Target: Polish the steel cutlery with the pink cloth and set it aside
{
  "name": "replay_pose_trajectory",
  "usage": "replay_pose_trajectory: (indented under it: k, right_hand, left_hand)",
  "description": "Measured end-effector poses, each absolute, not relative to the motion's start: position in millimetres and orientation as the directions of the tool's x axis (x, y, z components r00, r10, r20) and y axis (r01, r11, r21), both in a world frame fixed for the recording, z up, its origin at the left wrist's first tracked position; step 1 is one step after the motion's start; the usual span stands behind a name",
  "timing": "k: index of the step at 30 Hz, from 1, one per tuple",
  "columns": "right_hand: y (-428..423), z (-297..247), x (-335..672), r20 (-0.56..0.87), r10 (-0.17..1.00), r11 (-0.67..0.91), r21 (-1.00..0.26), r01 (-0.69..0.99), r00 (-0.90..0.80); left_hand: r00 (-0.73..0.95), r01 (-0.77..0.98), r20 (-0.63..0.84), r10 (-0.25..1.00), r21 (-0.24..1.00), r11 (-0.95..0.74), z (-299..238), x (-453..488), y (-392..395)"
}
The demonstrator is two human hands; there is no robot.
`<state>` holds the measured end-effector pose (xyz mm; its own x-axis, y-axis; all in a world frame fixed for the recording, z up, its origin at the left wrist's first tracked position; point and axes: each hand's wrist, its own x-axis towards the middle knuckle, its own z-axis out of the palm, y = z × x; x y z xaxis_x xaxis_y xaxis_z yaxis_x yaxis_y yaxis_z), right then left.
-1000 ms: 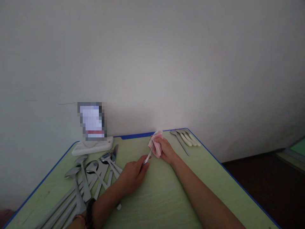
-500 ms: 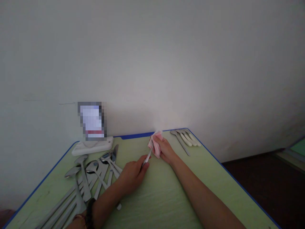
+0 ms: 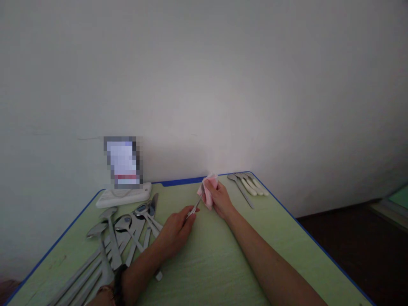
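Note:
My left hand (image 3: 178, 229) is closed around the handle of a slim metal piece of cutlery (image 3: 198, 203). Its far end disappears into a pink and white cloth (image 3: 209, 199), so I cannot tell which kind it is. My right hand (image 3: 221, 199) pinches the folded cloth around that end, above the far half of the table. Left of my left hand, a pile of metal cutlery with spoons (image 3: 123, 222) and a knife (image 3: 154, 205) lies partly under my forearm. Beyond my right hand, a metal spoon (image 3: 241, 190) lies beside several pieces with cream handles (image 3: 251, 187).
The light green table (image 3: 219, 259) has a blue edge and stands against a grey wall (image 3: 204, 93). At the back left, a blurred-out upright screen (image 3: 123, 161) stands on or behind a white slab (image 3: 124, 195). Dark floor (image 3: 350, 238) shows on the right.
My left hand has drawn slightly to the left with the cutlery, which has turned a little. My right hand and the cloth have shifted only slightly. The laid-out cutlery is unchanged.

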<state>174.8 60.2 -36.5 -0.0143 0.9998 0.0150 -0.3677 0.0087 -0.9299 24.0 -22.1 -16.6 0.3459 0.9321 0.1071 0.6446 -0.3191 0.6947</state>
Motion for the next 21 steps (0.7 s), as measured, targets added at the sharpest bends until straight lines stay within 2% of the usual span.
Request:
replay_pose_trajectory:
  k: [3, 7, 12, 15, 21]
  right_hand:
    - [60.6, -37.4, 174.4, 0.030, 1.000, 0.028, -0.936, -0.351, -0.001]
    - [61.7, -38.6, 176.7, -0.007, 0.999, -0.024, -0.921, -0.390, -0.046]
    - [60.9, -35.3, 181.0, -0.040, 0.979, -0.136, -0.859, -0.494, -0.200]
    - [58.0, -31.7, 182.1, -0.027, 0.953, -0.181, -0.851, -0.493, -0.303]
    - [54.4, -29.6, 183.2, -0.014, 0.937, -0.182, -0.872, -0.454, -0.349]
  left_hand:
    - [0.304, 0.622, 0.128, 0.944, 0.724, -0.299, -15.2, 23.9, -21.7]
    - [0.258, 0.611, 0.154, 0.954, 0.739, -0.284, -16.6, 23.4, -20.6]
    - [0.230, 0.624, 0.154, 0.961, 0.734, -0.267, -20.3, 22.5, -20.0]
    - [0.253, 0.655, 0.121, 0.960, 0.709, -0.262, -20.3, 23.2, -19.3]
    - [0.306, 0.745, 0.047, 0.951, 0.610, -0.270, -19.2, 25.2, -18.3]
